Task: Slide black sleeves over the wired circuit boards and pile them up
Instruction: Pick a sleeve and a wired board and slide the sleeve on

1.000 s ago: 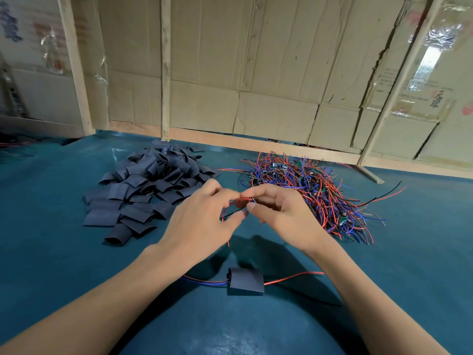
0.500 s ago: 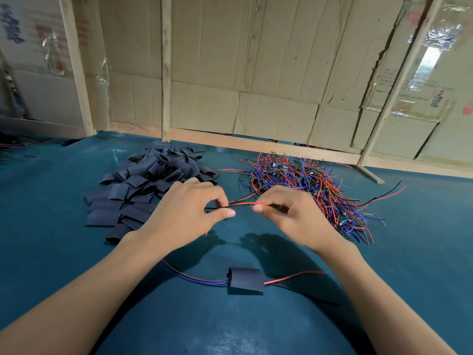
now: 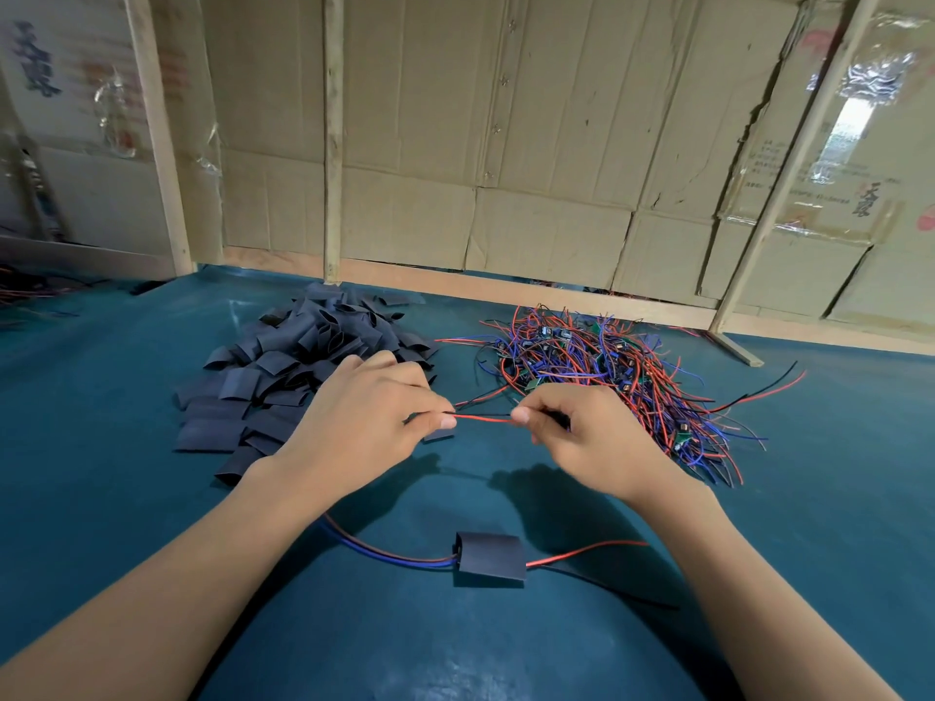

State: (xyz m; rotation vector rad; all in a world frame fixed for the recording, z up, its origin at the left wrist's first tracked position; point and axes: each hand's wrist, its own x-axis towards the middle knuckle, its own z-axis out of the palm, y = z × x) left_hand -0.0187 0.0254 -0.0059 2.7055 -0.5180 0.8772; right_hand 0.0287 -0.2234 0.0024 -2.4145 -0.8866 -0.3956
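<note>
My left hand (image 3: pixel 369 417) and my right hand (image 3: pixel 582 437) each pinch a red and black wire pair (image 3: pixel 483 418) stretched straight between them above the green mat. A black sleeve edge (image 3: pixel 437 436) shows under my left thumb. The board on these wires is hidden in my right hand. Behind my left hand lies a heap of flat black sleeves (image 3: pixel 298 361). Behind my right hand sits a tangle of red, blue and black wired circuit boards (image 3: pixel 607 366). One sleeved board (image 3: pixel 490 558) with blue, red and black leads lies near me between my forearms.
The green mat (image 3: pixel 101 447) covers the table. A cardboard wall with wooden battens (image 3: pixel 331 144) closes off the far edge. A slanted wooden strut (image 3: pixel 733 316) ends on the mat at the right. More wires (image 3: pixel 25 296) lie at the far left.
My hands have drawn apart, pulling the red and black wires out straight between them. My left hand moved left, toward the sleeve heap. The sleeved board near me has not moved.
</note>
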